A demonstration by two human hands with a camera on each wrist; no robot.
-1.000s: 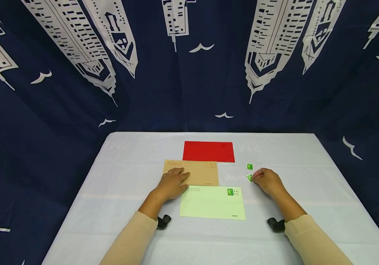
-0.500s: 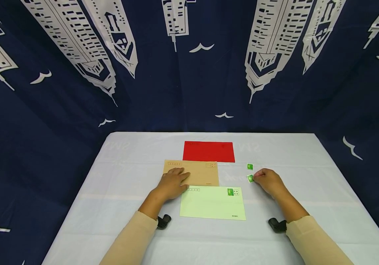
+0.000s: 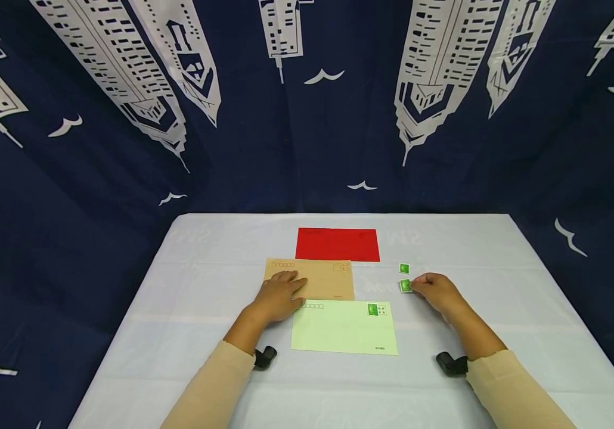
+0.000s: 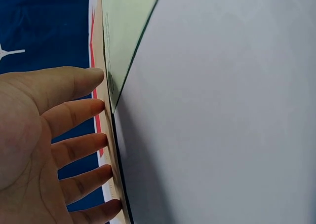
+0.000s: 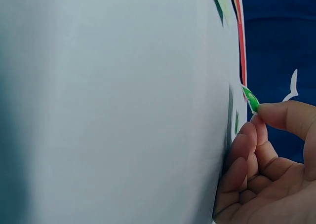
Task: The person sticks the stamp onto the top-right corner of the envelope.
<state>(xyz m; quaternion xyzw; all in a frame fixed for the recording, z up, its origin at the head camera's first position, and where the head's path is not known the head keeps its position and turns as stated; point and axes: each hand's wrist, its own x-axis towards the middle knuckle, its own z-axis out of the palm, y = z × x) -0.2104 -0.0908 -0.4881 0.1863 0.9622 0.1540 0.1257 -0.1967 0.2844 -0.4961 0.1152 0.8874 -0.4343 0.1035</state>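
Observation:
My left hand (image 3: 280, 297) lies spread on the tan envelope (image 3: 334, 283), its fingertips pressing the paper. In the left wrist view its thumb (image 4: 81, 80) is near the corner of the pale green envelope (image 4: 126, 31). My right hand (image 3: 438, 291) pinches a small green stamp (image 3: 405, 286) by its edge between thumb and forefinger. The right wrist view has this stamp (image 5: 250, 98) tilted up, with its white border showing. Another green stamp (image 3: 404, 269) lies flat on the table just beyond it.
A red envelope (image 3: 337, 244) lies at the back, behind the tan one. The pale green envelope (image 3: 339, 330), nearest the front, bears a printed green stamp mark (image 3: 373, 310). A white cloth covers the table (image 3: 205, 250). Behind it hangs a dark blue patterned curtain (image 3: 264, 149).
The pinched stamp has turned straighter and come up slightly, and the right forearm has shifted a little to the right. The left hand stays in place on the tan envelope.

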